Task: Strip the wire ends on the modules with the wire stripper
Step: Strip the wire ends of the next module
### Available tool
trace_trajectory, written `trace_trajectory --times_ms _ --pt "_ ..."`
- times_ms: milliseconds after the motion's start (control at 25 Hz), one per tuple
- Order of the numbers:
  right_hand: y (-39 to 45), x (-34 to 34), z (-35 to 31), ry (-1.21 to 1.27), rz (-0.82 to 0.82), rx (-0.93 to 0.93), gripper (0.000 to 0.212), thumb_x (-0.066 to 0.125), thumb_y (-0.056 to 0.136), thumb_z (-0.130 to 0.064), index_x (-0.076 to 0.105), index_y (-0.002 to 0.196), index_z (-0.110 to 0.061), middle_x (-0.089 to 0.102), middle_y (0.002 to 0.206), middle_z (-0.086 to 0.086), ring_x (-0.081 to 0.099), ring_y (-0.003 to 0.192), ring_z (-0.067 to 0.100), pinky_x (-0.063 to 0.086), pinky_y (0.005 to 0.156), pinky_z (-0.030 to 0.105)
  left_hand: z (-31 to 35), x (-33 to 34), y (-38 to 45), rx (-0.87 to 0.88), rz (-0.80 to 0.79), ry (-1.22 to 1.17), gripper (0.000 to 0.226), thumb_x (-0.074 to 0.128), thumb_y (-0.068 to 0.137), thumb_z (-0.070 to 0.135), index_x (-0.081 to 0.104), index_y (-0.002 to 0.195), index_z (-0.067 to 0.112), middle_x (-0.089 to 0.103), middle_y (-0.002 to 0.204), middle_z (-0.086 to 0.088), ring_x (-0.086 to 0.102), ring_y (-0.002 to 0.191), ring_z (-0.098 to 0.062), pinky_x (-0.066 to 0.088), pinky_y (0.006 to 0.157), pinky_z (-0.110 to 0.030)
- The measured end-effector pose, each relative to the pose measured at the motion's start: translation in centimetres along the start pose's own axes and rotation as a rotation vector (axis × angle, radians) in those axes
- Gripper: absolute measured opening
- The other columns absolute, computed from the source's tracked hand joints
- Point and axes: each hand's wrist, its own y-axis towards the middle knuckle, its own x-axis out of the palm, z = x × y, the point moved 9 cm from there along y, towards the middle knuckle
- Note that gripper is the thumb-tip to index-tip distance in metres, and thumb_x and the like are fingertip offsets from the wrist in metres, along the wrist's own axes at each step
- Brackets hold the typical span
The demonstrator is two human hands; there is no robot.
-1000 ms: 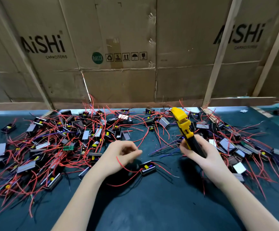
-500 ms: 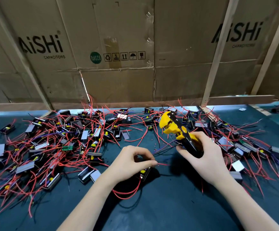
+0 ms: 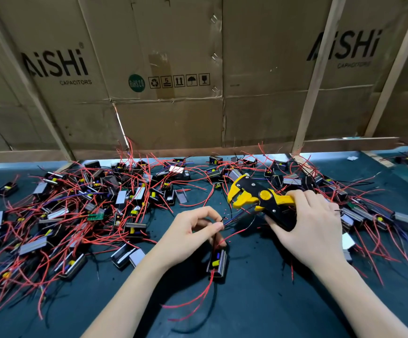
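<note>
One yellow-and-black wire stripper (image 3: 259, 197) is gripped by the right hand (image 3: 312, 230); thin wires (image 3: 225, 222) of one small black module (image 3: 217, 263) are pinched between the left hand (image 3: 190, 234) fingers (image 3: 216, 225).

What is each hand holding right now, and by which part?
Left hand pinches the wire ends of a module. Right hand grips the wire stripper by its handles.

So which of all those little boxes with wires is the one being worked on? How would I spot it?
Start at the big tangle of red wires on the dark green table, then look nearer, to the bare patch between the two arms. Just under the left hand sits one module. Unlike the heaped ones, it lies alone, and the left hand pinches its wires.
</note>
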Motion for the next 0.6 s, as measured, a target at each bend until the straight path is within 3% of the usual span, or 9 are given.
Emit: trace_trajectory --times_ms 160,360,600 --pt "-0.3 0.4 -0.8 -0.014 -0.032 -0.063 0.054 0.077 0.067 -0.054 0.062 0.099 -0.013 0.056 0.086 0.003 0.055 0.083 0.032 0.037 0.076 0.042 0.0 -0.6 0.2 0.033 0.034 -0.002 0.01 0.056 0.098 0.009 0.059 0.088 0.009 0.074 0.077 -0.012 0.07 0.07 -0.022 0.052 0.071 -0.028" --pt "-0.5 0.5 -1.9 0.036 -0.053 -0.103 0.055 0.064 0.068 -0.059 0.062 0.101 -0.016 0.057 0.088 0.0 0.056 0.085 0.03 0.035 0.075 0.039 -0.7 -0.7 0.2 -0.005 0.113 -0.043 0.011 0.057 0.097 0.007 0.059 0.086 0.008 0.074 0.075 -0.013 0.069 0.064 -0.025 0.052 0.067 -0.026" --pt "-0.5 0.4 -2.3 0.035 -0.044 -0.138 0.051 0.068 0.068 -0.056 0.062 0.099 -0.015 0.058 0.085 0.0 0.057 0.083 0.03 0.04 0.075 0.041 -1.5 -0.7 0.4 -0.065 0.126 -0.116 0.016 0.056 0.098 0.005 0.058 0.086 -0.006 0.072 0.072 -0.018 0.07 0.062 -0.027 0.053 0.063 -0.024"
